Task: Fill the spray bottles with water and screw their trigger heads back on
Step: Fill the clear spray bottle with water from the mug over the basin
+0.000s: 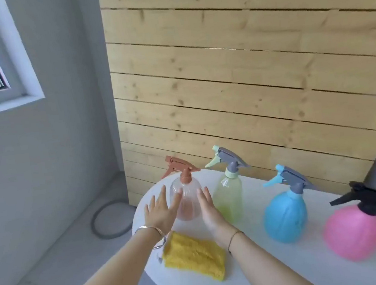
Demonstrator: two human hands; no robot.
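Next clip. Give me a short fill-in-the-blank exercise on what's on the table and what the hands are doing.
1. Both open hands, left hand and right hand, flank the clear bottle, whose trigger head is ____ in colour.
2. Near the wrists, a ____ cloth lies on the white table.
3. The pink bottle carries a ____ trigger head.
4. Between the yellow-green bottle and the pink one stands a ____ bottle.

Missing words: brown; yellow; black; blue

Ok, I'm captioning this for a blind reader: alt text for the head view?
Two open hands, left hand and right hand, flank a clear spray bottle on a white table. Pale green, blue and pink bottles stand rightward; a yellow cloth lies nearer.
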